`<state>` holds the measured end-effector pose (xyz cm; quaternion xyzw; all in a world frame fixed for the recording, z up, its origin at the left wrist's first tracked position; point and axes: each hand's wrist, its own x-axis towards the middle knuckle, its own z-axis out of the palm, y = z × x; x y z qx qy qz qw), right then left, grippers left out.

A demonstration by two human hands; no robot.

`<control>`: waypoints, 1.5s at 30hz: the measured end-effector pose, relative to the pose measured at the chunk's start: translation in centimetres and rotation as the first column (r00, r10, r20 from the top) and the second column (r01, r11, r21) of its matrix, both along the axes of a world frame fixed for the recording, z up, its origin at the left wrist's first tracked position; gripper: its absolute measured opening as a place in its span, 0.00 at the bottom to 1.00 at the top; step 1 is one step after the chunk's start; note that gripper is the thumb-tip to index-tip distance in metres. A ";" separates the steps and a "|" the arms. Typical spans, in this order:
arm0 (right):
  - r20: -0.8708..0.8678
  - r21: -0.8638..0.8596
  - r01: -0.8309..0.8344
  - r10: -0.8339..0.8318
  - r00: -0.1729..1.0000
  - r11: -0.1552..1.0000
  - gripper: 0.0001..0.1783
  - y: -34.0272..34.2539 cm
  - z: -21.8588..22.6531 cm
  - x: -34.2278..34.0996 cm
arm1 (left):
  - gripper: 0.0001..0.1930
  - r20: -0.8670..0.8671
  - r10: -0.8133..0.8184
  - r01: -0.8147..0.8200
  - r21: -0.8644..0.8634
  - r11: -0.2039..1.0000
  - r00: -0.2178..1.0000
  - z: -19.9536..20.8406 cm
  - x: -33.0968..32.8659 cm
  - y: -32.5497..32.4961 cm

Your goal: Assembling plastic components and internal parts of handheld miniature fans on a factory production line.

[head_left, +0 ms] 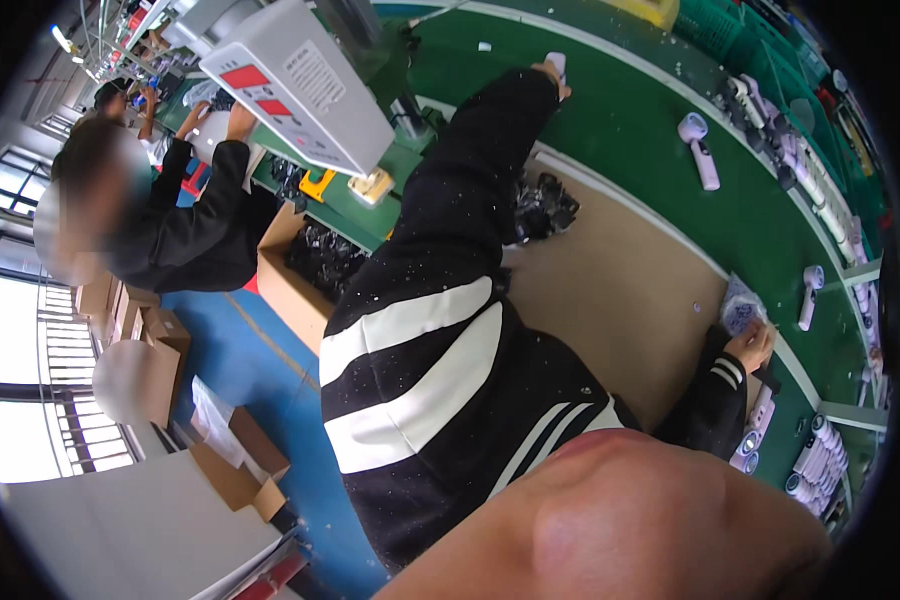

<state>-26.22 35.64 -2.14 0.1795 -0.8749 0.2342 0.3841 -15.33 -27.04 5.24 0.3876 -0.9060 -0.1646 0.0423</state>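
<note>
My left arm stretches far across the green bench, and my left hand (550, 80) is closed round a pale handheld device (557, 64) near the far edge. At the right, my right hand (750, 347) has its fingers drawn together against a clear plastic bag (739, 308) of small purple parts. Whatever its fingertips pinch is too small to tell. Between the arms lies a brown work mat (610, 290), with a heap of black parts (545, 208) on its far left. One tiny purple piece (696, 307) rests on the mat near the bag.
A grey machine with red displays (295, 85) stands left of my left arm. Below it sits a carton of black parts (320, 255). Single pale devices (699, 150) lie on the green bench (630, 130); several more (818, 462) are at the right. A co-worker (170, 210) works at the left.
</note>
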 end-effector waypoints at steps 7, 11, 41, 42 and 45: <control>-0.022 -0.568 -0.301 0.351 0.936 0.766 0.07 -5.2 3.8 4.5 | 0.20 -0.227 -0.663 0.667 -0.071 0.742 0.714 6.9 3.9 5.6; -0.008 -0.675 -0.335 0.448 0.894 0.657 0.06 -6.6 6.5 10.3 | 0.19 -0.215 -0.875 0.894 -0.016 0.447 0.434 7.9 7.7 16.5; 0.315 -0.879 -0.322 0.936 0.157 0.350 0.06 -16.2 2.6 18.6 | 0.22 -0.299 -0.596 0.652 0.140 0.745 0.745 0.4 30.5 23.1; 0.254 -0.870 -0.385 0.950 0.184 0.308 0.05 -16.4 2.5 18.7 | 0.22 -0.298 -0.601 0.657 0.142 0.740 0.742 0.6 30.3 23.1; 0.408 -0.503 -0.607 0.788 0.461 0.615 0.05 -16.4 3.4 19.8 | 0.19 -0.334 -0.480 0.579 0.344 0.739 0.811 1.6 29.3 23.5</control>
